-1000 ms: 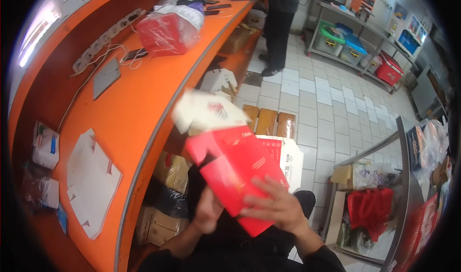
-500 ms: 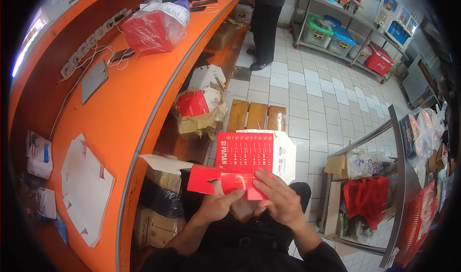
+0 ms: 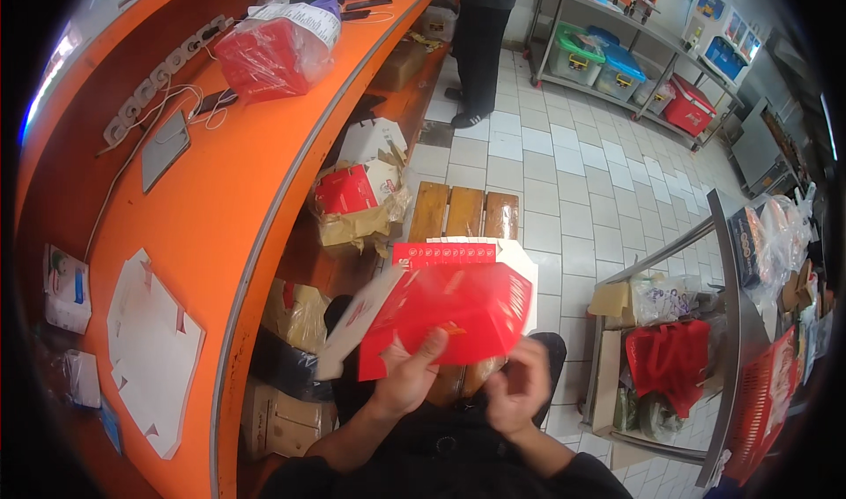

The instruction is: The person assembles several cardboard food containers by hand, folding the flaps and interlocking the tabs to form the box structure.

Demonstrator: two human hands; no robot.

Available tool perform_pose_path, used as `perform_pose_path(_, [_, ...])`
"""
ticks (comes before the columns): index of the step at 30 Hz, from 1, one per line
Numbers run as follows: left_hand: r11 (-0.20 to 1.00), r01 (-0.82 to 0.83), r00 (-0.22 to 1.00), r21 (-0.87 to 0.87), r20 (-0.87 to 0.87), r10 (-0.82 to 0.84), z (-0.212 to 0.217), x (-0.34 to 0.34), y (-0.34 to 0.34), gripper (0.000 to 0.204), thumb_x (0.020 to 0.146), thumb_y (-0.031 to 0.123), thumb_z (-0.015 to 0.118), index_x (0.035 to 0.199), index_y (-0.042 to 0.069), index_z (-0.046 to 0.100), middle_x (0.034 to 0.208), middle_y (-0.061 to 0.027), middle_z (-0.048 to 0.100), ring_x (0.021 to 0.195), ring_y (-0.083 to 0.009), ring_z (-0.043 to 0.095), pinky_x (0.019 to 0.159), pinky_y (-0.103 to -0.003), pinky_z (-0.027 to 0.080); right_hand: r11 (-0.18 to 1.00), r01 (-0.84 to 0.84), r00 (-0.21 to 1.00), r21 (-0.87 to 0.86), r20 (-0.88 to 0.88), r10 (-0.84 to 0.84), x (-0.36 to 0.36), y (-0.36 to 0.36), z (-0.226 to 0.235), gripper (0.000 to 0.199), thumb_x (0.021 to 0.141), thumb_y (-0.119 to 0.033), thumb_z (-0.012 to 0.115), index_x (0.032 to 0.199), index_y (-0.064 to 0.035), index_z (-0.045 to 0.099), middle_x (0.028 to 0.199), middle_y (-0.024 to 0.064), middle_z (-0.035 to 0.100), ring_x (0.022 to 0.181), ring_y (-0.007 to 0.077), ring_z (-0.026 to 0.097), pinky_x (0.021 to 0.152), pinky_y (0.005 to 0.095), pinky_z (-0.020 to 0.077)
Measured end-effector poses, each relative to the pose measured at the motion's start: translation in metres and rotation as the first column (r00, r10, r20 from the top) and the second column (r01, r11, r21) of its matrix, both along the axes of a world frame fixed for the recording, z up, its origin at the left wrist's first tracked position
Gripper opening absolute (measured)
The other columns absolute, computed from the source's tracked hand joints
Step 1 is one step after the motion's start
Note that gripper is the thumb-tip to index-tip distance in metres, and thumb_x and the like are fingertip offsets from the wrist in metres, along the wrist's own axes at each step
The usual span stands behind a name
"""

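A red and white carton (image 3: 458, 309), partly folded, is in front of me, blurred by motion. My left hand (image 3: 408, 380) grips its near edge, thumb on the red face, other fingers hidden beneath. One white flap (image 3: 359, 323) sticks out at the carton's left. My right hand (image 3: 520, 389) is just below the carton's near right corner, fingers loosely bent and thumb apart, with nothing visible in it. Whether its fingertips touch the corner I cannot tell. Behind the carton, a stack of flat red and white cartons (image 3: 445, 253) is partly covered by it.
Left runs an orange counter (image 3: 256, 173) with a flat white carton sheet (image 3: 154, 358), a tablet (image 3: 166, 151) and a wrapped red bundle (image 3: 273, 58). Ahead is a slatted wooden bench (image 3: 464, 210). A person (image 3: 483, 45) stands beyond. A metal rack (image 3: 733, 323) holds a red bag (image 3: 670, 362).
The carton has turned and opened into a broader red face, its white flap swinging nearer. My right hand has come off its front and dropped lower; my left keeps hold.
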State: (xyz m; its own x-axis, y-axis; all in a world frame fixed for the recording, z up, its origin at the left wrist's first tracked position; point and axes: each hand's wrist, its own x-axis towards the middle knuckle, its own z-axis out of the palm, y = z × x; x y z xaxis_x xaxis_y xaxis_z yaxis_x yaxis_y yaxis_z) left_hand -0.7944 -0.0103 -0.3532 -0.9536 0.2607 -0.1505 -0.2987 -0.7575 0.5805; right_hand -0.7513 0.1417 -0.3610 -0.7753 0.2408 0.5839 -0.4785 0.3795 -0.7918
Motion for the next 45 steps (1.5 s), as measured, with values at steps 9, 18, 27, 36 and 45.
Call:
perform_pose_path(9, [1.000, 0.016, 1.000, -0.011, 0.022, -0.016, -0.021, -0.013, -0.017, 0.045, 0.089, -0.003, 0.067, 0.130, 0.003, 0.048, 0.118, -0.0088, 0.059, 0.109, -0.0172, 0.058, 0.091, -0.032, 0.049, 0.802, -0.077, 0.992, -0.592, 0.032, 0.119, 0.007, 0.016, -0.029, 0.035, 0.103, -0.023, 0.050, 0.126, 0.0029, 0.052, 0.123, 0.0130, 0.061, 0.110, 0.0212, 0.060, 0.097, 0.0397, 0.0461])
perform_pose_path(18, [0.852, -0.290, 0.956, -0.435, -0.095, 0.277, -0.071, 0.003, 0.009, 0.026, 0.085, -0.005, 0.070, 0.108, 0.000, 0.060, 0.085, -0.0055, 0.065, 0.081, -0.0134, 0.063, 0.071, -0.028, 0.052, 0.499, -0.152, 0.908, -0.853, 0.078, 0.411, -0.005, -0.022, -0.054, 0.038, 0.098, -0.028, 0.057, 0.128, -0.0041, 0.055, 0.129, 0.0085, 0.059, 0.121, 0.0225, 0.054, 0.107, 0.0433, 0.0374])
perform_pose_path(27, [0.973, 0.065, 0.996, 0.221, 0.040, -0.075, -0.049, 0.010, 0.004, 0.050, 0.097, 0.015, 0.056, 0.143, 0.005, 0.040, 0.129, -0.0118, 0.058, 0.121, -0.0236, 0.054, 0.104, -0.041, 0.043, 0.764, -0.280, 0.712, -0.581, 0.408, 0.571, 0.013, -0.007, -0.073, 0.041, 0.096, -0.022, 0.064, 0.130, -0.0021, 0.053, 0.136, 0.0109, 0.055, 0.119, 0.0202, 0.056, 0.094, 0.0378, 0.0503])
perform_pose_path(36, [0.713, 0.234, 0.972, 0.661, -0.156, -0.175, -0.030, 0.008, -0.047, 0.042, 0.101, 0.029, 0.049, 0.133, 0.002, 0.047, 0.127, -0.0148, 0.060, 0.117, -0.0291, 0.059, 0.103, -0.047, 0.044, 0.828, 0.042, 0.953, -0.560, 0.271, 0.135, -0.026, 0.024, -0.052, 0.031, 0.090, -0.021, 0.065, 0.116, -0.0057, 0.058, 0.129, 0.0130, 0.059, 0.109, 0.0251, 0.063, 0.086, 0.0353, 0.0525])
perform_pose_path(45, [0.337, -0.504, 0.796, -0.795, -0.579, -0.177, -0.052, 0.014, -0.020, 0.038, 0.095, 0.012, 0.058, 0.129, -0.002, 0.048, 0.121, -0.0143, 0.060, 0.108, -0.0226, 0.060, 0.092, -0.037, 0.048, 0.884, 0.007, 0.999, 0.468, -0.048, 0.017, -0.014, 0.005, -0.068, 0.014, 0.081, -0.017, 0.071, 0.092, -0.0097, 0.067, 0.115, 0.0092, 0.069, 0.109, 0.0315, 0.065, 0.088, 0.0378, 0.0515])
